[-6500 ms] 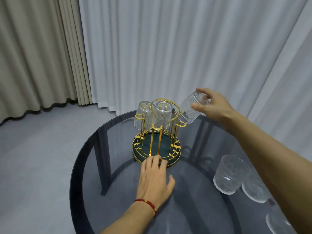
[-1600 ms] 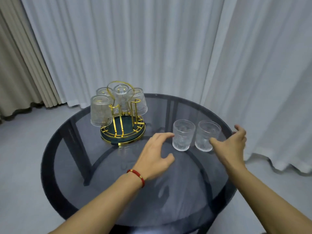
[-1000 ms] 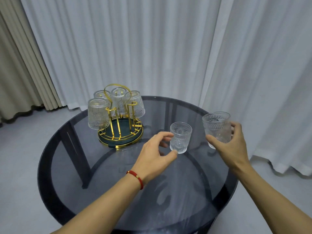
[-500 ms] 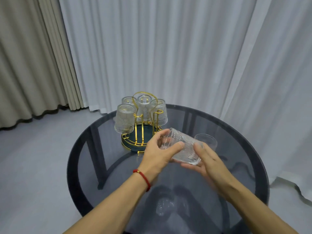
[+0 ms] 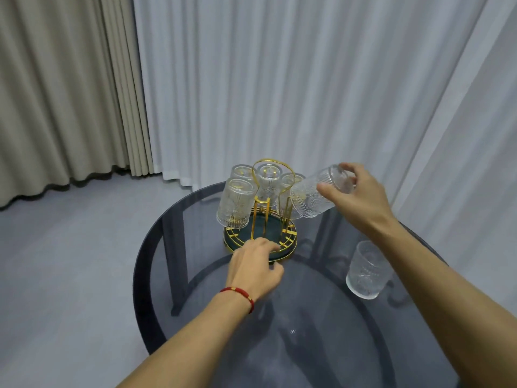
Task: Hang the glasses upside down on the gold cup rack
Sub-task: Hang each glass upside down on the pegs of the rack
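While tilted, glass in right hand | beside rack

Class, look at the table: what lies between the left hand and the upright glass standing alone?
Nothing: in the head view, only bare dark table top lies between the left hand and the upright glass.

Two bare forearms, no sleeves, thin red cord bracelet w/ small gold bead on left wrist, right wrist plain.
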`<state>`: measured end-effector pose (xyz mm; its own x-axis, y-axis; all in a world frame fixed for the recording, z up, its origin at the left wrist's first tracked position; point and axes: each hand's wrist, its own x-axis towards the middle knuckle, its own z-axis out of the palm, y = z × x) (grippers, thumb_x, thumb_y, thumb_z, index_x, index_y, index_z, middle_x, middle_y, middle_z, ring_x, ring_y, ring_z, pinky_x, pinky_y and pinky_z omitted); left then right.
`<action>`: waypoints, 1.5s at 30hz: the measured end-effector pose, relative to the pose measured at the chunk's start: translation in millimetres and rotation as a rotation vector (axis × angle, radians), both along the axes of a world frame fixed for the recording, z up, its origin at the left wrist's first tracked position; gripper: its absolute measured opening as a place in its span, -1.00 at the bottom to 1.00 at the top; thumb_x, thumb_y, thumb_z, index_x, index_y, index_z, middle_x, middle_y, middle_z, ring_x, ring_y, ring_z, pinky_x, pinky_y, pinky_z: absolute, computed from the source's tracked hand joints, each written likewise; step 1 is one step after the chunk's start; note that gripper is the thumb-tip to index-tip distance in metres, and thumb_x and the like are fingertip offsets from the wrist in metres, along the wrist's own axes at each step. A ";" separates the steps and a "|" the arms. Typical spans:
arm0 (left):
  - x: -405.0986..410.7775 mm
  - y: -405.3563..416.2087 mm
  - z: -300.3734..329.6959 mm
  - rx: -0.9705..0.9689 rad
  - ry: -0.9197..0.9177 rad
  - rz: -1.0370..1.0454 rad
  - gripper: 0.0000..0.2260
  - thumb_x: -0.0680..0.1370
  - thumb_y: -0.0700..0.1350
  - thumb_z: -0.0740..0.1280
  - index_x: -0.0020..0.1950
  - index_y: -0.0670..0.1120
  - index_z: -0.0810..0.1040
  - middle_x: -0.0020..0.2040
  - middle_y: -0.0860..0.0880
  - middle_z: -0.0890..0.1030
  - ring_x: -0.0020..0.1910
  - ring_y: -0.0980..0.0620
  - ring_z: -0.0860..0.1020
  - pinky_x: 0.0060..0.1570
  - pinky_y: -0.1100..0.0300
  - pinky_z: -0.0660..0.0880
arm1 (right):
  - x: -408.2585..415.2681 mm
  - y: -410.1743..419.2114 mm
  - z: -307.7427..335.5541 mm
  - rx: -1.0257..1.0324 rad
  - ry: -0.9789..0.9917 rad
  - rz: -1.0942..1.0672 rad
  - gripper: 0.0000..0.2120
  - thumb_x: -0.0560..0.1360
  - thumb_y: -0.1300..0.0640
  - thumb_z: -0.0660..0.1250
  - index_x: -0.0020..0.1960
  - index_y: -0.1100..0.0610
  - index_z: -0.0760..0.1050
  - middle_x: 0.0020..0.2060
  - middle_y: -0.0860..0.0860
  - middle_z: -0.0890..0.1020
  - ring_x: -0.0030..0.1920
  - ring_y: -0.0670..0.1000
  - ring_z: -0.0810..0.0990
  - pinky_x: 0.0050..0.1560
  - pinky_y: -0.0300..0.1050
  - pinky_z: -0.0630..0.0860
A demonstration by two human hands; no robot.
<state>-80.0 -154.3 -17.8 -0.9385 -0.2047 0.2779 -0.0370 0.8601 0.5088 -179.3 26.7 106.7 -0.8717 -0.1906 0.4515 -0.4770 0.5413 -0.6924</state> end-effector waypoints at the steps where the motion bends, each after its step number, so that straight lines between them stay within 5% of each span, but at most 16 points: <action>1: -0.5 0.7 -1.4 -0.032 -0.017 -0.002 -0.62 0.52 -0.04 0.33 0.36 0.05 0.57 0.33 0.04 0.61 0.35 0.00 0.48 0.37 -0.02 0.43 | -4.0 -6.9 0.2 0.047 0.017 0.001 -0.26 0.42 -0.17 0.53 0.50 0.09 0.46 0.37 0.08 0.63 0.26 0.03 0.59 0.22 -0.13 0.46; 10: -6.2 -3.5 -11.5 0.015 -0.088 -0.005 -0.63 0.57 -0.13 0.33 0.39 0.02 0.54 0.35 0.01 0.58 0.39 -0.02 0.45 0.40 -0.03 0.43 | -10.9 -47.3 -20.6 0.262 0.050 0.014 -0.22 0.40 -0.18 0.54 0.49 0.17 0.44 0.38 0.14 0.63 0.36 0.19 0.60 0.36 0.19 0.54; 23: -6.2 -0.2 -9.6 -0.076 -0.127 0.010 -0.64 0.59 -0.12 0.31 0.40 0.00 0.52 0.36 -0.01 0.56 0.40 -0.05 0.43 0.38 -0.11 0.45 | -11.4 -58.9 -44.0 0.452 0.089 0.038 -0.29 0.50 -0.23 0.44 0.54 0.04 0.37 0.42 0.09 0.55 0.40 0.13 0.53 0.31 0.07 0.50; 26: -4.4 4.4 -8.2 -0.075 -0.124 0.028 -0.64 0.58 -0.12 0.30 0.38 0.01 0.54 0.36 -0.01 0.56 0.39 -0.05 0.45 0.36 -0.12 0.46 | 1.8 -40.6 -48.3 0.422 0.088 0.057 -0.29 0.55 -0.15 0.41 0.60 0.07 0.28 0.50 0.10 0.47 0.47 0.14 0.47 0.37 0.10 0.47; 31: -2.7 22.0 -6.0 -0.027 -0.022 -0.016 -0.65 0.54 -0.13 0.30 0.32 0.00 0.58 0.29 -0.02 0.60 0.32 -0.08 0.47 0.31 -0.03 0.47 | 31.6 30.3 -70.4 0.306 0.216 -0.046 -0.49 0.53 0.12 0.43 0.45 0.17 0.47 0.36 0.11 0.58 0.37 0.18 0.52 0.38 0.04 0.46; 34: -0.5 38.7 -4.8 0.057 0.059 -0.105 -0.66 0.49 -0.16 0.35 0.26 -0.03 0.61 0.23 -0.03 0.64 0.26 -0.08 0.51 0.31 0.07 0.41 | 46.8 78.3 -93.3 0.213 0.245 -0.172 -0.38 0.44 0.16 0.52 0.46 0.19 0.44 0.36 0.15 0.52 0.36 0.21 0.47 0.39 0.19 0.47; 38: 4.2 55.6 -4.7 0.167 0.092 -0.171 -0.66 0.47 -0.19 0.38 0.24 -0.03 0.63 0.17 -0.01 0.66 0.21 -0.01 0.55 0.30 0.09 0.45 | 57.4 111.4 -128.3 0.185 -0.045 -0.199 0.13 0.38 -0.04 0.62 0.70 0.15 -0.01 0.61 0.17 0.31 0.57 0.22 0.34 0.49 0.23 0.41; 40: 6.5 62.5 -4.9 0.203 0.085 -0.186 -0.66 0.47 -0.19 0.38 0.24 -0.01 0.62 0.15 0.02 0.66 0.15 0.04 0.55 0.23 0.12 0.50 | 54.0 111.2 -135.1 0.098 -0.241 -0.178 0.24 0.38 -0.12 0.61 0.71 0.03 -0.21 0.58 0.08 0.39 0.51 0.19 0.46 0.41 0.21 0.49; 42: 8.3 67.9 -3.2 0.246 0.082 -0.200 -0.65 0.47 -0.19 0.39 0.24 0.00 0.62 0.11 0.05 0.65 0.08 0.09 0.54 0.13 0.26 0.49 | 45.7 108.2 -140.3 -0.002 -0.331 -0.171 0.17 0.38 -0.10 0.61 0.70 -0.03 -0.14 0.46 0.05 0.53 0.39 0.20 0.58 0.34 0.17 0.53; 45: 9.7 73.0 -0.5 0.313 0.073 -0.208 -0.65 0.46 -0.19 0.41 0.23 0.02 0.63 0.07 0.08 0.65 0.01 0.19 0.55 -0.03 0.54 0.40 | 35.9 103.5 -147.2 -0.054 -0.372 -0.203 -0.14 0.35 -0.08 0.61 0.52 0.02 0.26 0.34 0.06 0.62 0.33 0.20 0.61 0.28 0.13 0.56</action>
